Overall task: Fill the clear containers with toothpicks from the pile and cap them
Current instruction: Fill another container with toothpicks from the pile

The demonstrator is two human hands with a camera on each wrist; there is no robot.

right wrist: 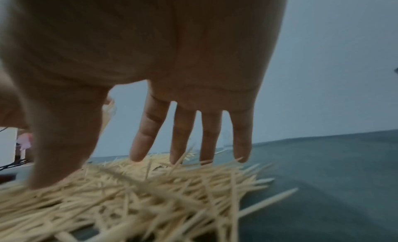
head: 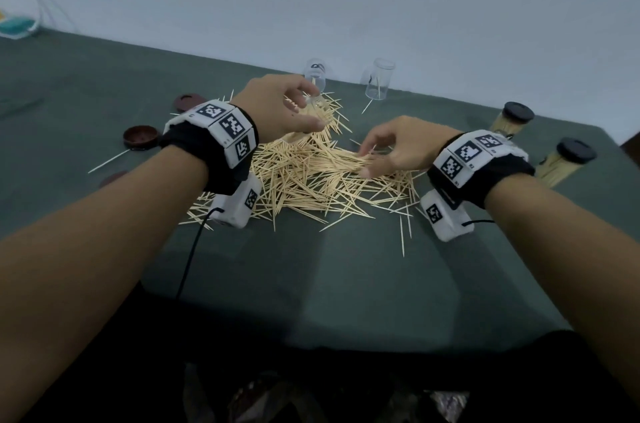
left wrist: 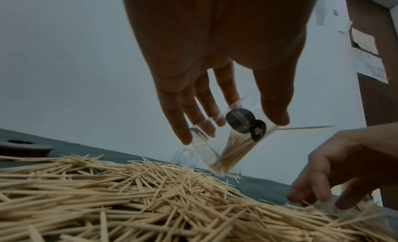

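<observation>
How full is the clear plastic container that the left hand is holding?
Partly full. The clear plastic container, tilted in the left hand, shows a bundle of toothpicks along one side and empty space beside it; no cap on.

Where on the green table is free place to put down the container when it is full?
Bare cloth lies along the near edge of the table, between the toothpick pile and the person. The far left is bare too, beyond the brown caps. The middle is crowded: the pile, both hands and two empty containers behind. Two capped containers fill the right edge.
</observation>
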